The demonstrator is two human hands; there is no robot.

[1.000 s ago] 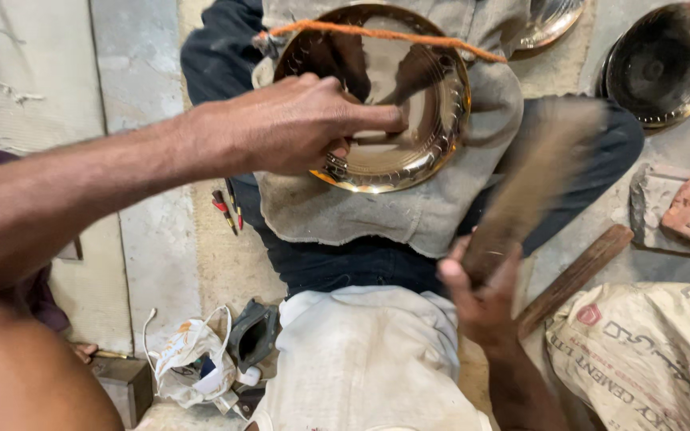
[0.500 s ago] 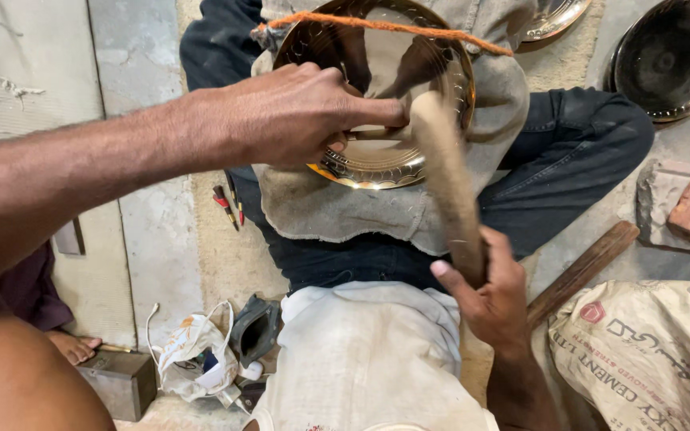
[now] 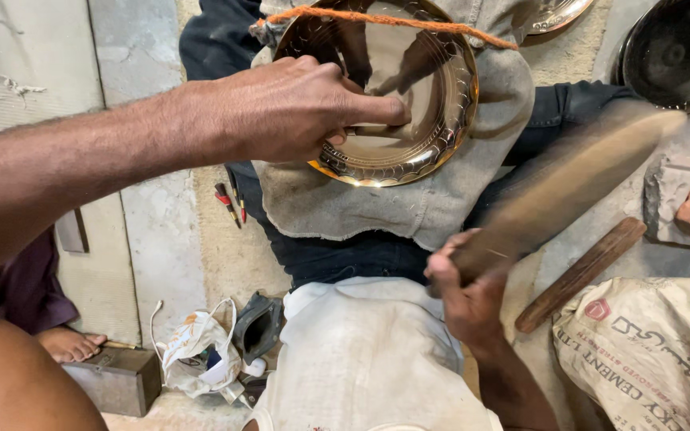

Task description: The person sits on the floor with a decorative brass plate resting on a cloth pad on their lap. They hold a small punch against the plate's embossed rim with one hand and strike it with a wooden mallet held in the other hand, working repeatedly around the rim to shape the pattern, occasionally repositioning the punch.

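Gripping a blurred wooden mallet (image 3: 569, 187) at its lower end, the right hand (image 3: 465, 291) angles its long axis up-right from the fist; the left hand (image 3: 297, 108) presses fingertips onto the brass plate (image 3: 409, 88), up-left of that grip.

Soft, even daylight fills the scene with only faint shadows. The brass plate (image 3: 393, 88) glares brightly and mirrors dark shapes. The wooden mallet (image 3: 569, 179) in the right hand (image 3: 469, 291) smears into motion blur, while the left hand (image 3: 297, 108) stays sharp; edges bend slightly.
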